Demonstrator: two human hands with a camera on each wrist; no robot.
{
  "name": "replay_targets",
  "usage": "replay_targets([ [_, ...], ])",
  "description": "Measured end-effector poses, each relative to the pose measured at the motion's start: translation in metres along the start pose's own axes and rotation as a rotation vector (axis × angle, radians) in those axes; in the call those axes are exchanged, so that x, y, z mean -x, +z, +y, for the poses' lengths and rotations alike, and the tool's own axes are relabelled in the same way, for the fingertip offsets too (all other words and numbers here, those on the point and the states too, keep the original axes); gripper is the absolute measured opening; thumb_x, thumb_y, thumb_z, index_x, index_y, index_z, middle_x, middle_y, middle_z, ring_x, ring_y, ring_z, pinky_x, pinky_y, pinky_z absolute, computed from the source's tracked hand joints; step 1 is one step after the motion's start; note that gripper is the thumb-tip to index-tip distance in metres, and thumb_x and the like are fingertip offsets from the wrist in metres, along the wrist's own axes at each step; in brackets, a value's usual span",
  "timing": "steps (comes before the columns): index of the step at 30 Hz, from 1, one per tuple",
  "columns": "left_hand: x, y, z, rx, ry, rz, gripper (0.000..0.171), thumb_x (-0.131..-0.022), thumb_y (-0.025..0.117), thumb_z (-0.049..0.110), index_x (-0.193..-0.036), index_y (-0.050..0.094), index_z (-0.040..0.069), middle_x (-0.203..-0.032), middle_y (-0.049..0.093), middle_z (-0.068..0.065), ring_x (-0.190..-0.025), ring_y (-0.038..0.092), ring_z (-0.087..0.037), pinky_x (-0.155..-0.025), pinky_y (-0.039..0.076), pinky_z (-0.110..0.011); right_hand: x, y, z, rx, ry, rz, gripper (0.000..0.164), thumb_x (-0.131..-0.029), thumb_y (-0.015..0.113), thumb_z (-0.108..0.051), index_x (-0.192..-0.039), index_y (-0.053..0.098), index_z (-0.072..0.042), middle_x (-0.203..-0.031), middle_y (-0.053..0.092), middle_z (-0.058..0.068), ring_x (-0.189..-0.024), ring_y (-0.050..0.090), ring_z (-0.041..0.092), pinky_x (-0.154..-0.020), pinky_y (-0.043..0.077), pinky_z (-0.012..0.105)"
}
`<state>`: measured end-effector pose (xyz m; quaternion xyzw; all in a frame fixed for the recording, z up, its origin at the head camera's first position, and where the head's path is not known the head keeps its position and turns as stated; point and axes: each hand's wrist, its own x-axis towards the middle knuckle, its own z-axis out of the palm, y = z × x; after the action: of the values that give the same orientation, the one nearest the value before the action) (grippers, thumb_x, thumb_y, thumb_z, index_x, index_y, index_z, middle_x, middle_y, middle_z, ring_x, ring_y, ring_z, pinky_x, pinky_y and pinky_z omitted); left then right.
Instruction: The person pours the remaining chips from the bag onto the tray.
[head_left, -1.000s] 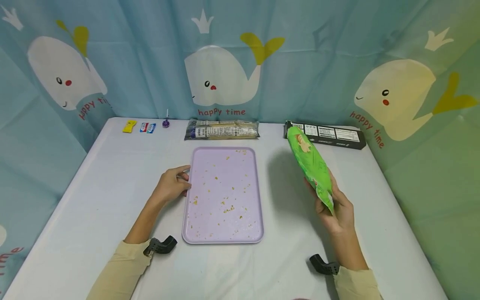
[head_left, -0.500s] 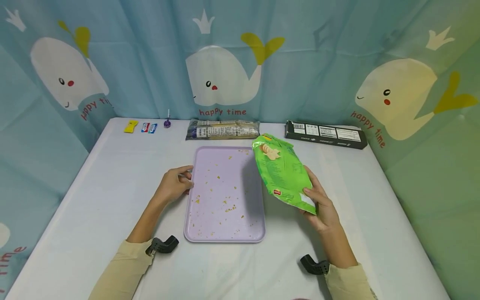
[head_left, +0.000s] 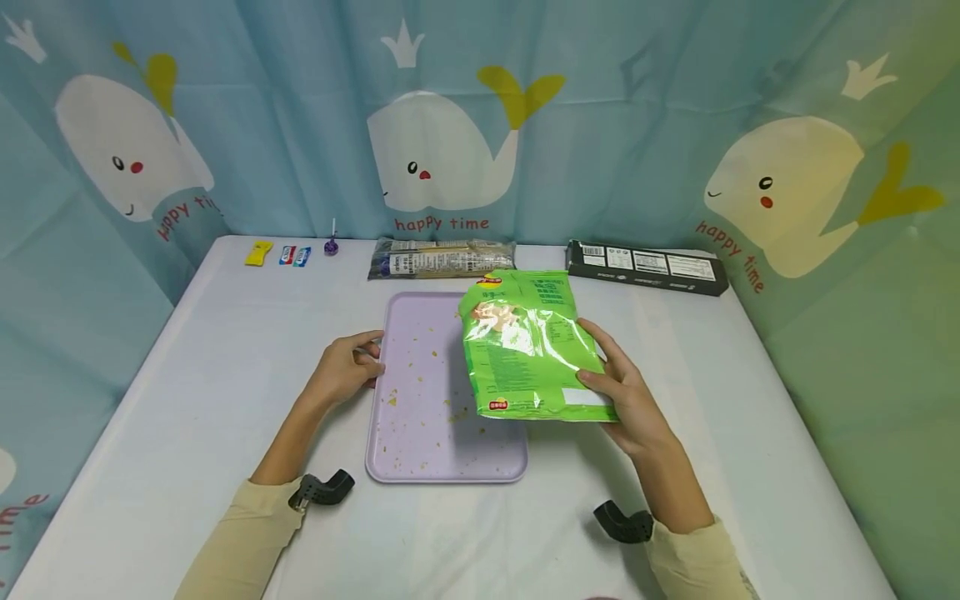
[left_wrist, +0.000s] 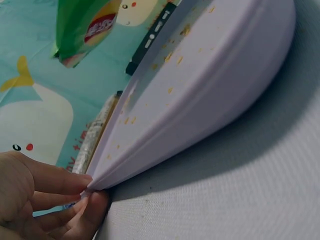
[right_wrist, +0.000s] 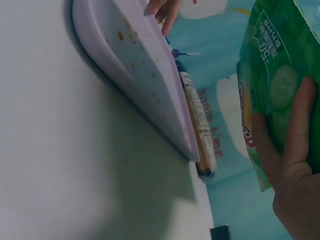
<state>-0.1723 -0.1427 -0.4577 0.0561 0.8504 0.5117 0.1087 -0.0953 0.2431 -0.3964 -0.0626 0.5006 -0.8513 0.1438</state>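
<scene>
A green chip bag (head_left: 525,358) is held up over the right part of a lilac tray (head_left: 408,450), its printed back facing up. My right hand (head_left: 630,396) grips the bag by its right edge, thumb on top and fingers beneath. The right wrist view shows two fingers spread across the front of the chip bag (right_wrist: 280,65), over a cucumber slice picture. Yellow crumbs are scattered over the tray. My left hand (head_left: 343,371) pinches the tray's left rim; in the left wrist view, thumb and fingertips meet at the rim of the tray (left_wrist: 200,107).
Along the back of the white table (head_left: 187,400) lie a long clear packet (head_left: 442,260) and a long black box (head_left: 648,268). At the back left are a yellow wrapped sweet (head_left: 258,253), two small red and blue packets (head_left: 295,256) and a purple lollipop (head_left: 332,246).
My right hand has brought the chip bag leftward from the right side until it overhangs the tray, turning its back face upward. My left hand has stayed at the tray's rim.
</scene>
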Motion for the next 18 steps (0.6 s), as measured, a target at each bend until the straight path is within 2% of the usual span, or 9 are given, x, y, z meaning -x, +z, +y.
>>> replay_targets([
  [9, 0.000, -0.001, -0.001, 0.012, -0.003, 0.003, 0.057, -0.080, 0.063, -0.002, -0.134, 0.047, 0.005, -0.103, 0.057, -0.013, -0.075, 0.064, -0.019, -0.059, 0.056, -0.029, -0.007, 0.015, 0.005, 0.135, 0.038, 0.002, 0.066, -0.092, 0.042, 0.009, -0.147, 0.022, -0.020, -0.134, 0.034, 0.021, -0.088, 0.064, 0.024, -0.067, 0.057, 0.032],
  [18, 0.000, -0.001, 0.000, 0.024, -0.004, -0.006, 0.057, -0.081, 0.063, -0.002, -0.135, 0.046, 0.006, -0.104, 0.057, -0.013, -0.075, 0.064, -0.019, -0.059, 0.056, -0.029, -0.010, 0.023, 0.009, 0.239, 0.070, -0.009, 0.065, -0.092, 0.041, 0.008, -0.147, 0.023, -0.021, -0.139, 0.031, 0.021, -0.094, 0.062, 0.027, -0.071, 0.056, 0.034],
])
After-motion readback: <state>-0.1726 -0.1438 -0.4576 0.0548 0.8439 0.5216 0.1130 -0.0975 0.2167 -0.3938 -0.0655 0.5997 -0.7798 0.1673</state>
